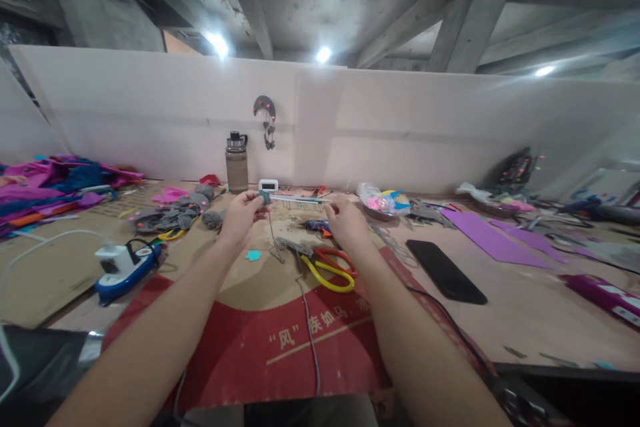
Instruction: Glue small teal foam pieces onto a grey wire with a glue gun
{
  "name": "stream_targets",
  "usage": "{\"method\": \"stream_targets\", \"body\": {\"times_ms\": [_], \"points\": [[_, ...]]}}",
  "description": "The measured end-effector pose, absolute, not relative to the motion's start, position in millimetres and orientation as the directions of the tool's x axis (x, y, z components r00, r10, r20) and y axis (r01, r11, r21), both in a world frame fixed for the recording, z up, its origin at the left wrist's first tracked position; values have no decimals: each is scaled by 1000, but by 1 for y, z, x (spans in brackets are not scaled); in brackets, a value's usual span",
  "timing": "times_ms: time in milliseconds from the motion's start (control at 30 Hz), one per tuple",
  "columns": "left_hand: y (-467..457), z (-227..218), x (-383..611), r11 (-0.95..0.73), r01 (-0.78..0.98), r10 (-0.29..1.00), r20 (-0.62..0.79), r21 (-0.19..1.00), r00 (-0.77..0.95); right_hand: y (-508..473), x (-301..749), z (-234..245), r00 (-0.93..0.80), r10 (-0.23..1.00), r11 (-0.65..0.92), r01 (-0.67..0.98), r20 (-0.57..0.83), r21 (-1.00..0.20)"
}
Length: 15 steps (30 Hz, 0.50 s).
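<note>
My left hand (pixel 243 213) pinches a small teal piece (pixel 265 197) between thumb and fingers, above the far part of the board. A grey cord (pixel 272 230) hangs below that piece. My right hand (pixel 346 217) is closed, its fingertips at the end of a thin pale strand (pixel 320 200) that runs across from the left hand; whether it is thread or something stiffer is too small to tell. Between my forearms lie scissors with yellow and orange handles (pixel 330 271). A bright turquoise cut-out piece (pixel 253 255) rests on the board near my left wrist.
A red and tan cardboard sheet (pixel 240 360) covers the table before me. A bottle (pixel 237 163) and a small white clock (pixel 269 185) stand near the partition. On the left is a blue power strip (pixel 127 273); on the right, a black phone (pixel 445 270) and purple sheets (pixel 490 237).
</note>
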<state>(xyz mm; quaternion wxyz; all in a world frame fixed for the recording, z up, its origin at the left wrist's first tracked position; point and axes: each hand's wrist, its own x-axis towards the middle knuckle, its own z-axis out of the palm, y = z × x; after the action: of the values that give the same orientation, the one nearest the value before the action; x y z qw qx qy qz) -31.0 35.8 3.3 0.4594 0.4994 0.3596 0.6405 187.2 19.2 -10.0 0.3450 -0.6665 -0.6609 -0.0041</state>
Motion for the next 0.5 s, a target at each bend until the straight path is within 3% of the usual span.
{"method": "stream_targets", "body": {"times_ms": [67, 200, 367, 500], "points": [[40, 1, -34, -303, -240, 953, 295, 922, -69, 23, 199, -15, 148, 935, -19, 928, 323, -373], [45, -1, -39, -280, -270, 960, 270, 921, -75, 31, 202, -38, 128, 981, -71, 935, 144, -349], [45, -4, -37, -264, -206, 964, 255, 942, -71, 34, 198, -48, 146, 983, -91, 914, 114, -395], [47, -8, -36, -277, -155, 960, 266, 948, -91, 32, 197, -39, 164, 964, -20, 829, 209, -558]]}}
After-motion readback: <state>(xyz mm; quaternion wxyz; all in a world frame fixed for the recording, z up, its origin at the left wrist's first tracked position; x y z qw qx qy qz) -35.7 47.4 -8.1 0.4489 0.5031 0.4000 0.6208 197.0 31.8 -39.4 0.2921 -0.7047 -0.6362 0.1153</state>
